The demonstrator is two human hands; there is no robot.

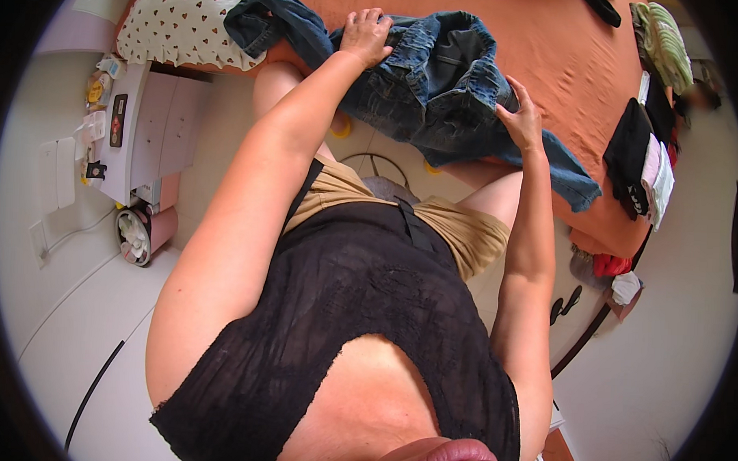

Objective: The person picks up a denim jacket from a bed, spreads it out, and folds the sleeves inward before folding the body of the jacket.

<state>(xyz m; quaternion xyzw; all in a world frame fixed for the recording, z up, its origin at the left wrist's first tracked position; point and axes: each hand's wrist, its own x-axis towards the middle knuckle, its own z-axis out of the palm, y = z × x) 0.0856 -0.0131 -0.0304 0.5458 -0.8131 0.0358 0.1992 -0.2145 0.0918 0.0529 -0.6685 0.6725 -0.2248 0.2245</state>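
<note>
A blue denim jacket point(404, 104) lies crumpled along the near side of the bed, over my knees, its collar standing up and its sleeves spread to both sides. My left hand point(366, 38) rests palm down on the jacket's left shoulder area, thumb apart from the fingers. At the right edge of the collar point(483, 91), my right hand point(522, 114) has the denim between thumb and fingers. The right sleeve point(569, 173) trails over the edge of the bed.
An orange sheet point(569, 73) covers the bed, with a heart-patterned pillow point(187, 23) at left. Folded clothes point(630, 160) and a green striped textile point(665, 46) lie along the right edge. A cabinet point(165, 123) and a filled bin point(134, 237) stand at left. Slippers point(566, 304) lie on the floor.
</note>
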